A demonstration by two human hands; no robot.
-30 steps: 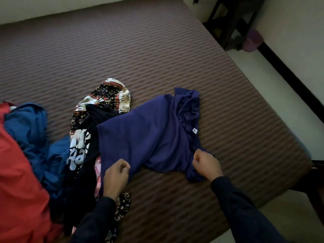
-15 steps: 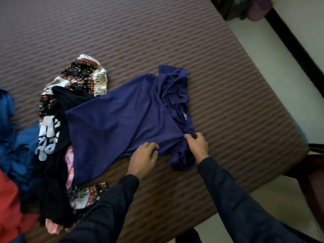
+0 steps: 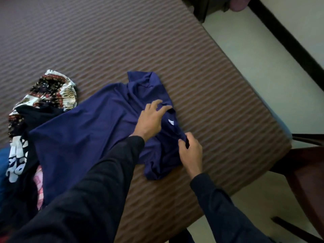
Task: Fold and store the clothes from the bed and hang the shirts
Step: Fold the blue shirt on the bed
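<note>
head-worn view, looking down, bed [image 3: 122,41] close

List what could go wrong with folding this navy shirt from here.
The navy shirt overlaps the black printed garment, so pulling may drag that pile. The right hand pinches only bunched fabric, so creases may get folded in. The left hand rests lightly by the collar, so the cloth might slide.

Dim room, soft motion blur, wide-angle bending at edges

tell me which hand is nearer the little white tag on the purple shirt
Left. The left hand rests on the purple shirt right beside the white tag; the right hand pinches fabric lower down.
</note>
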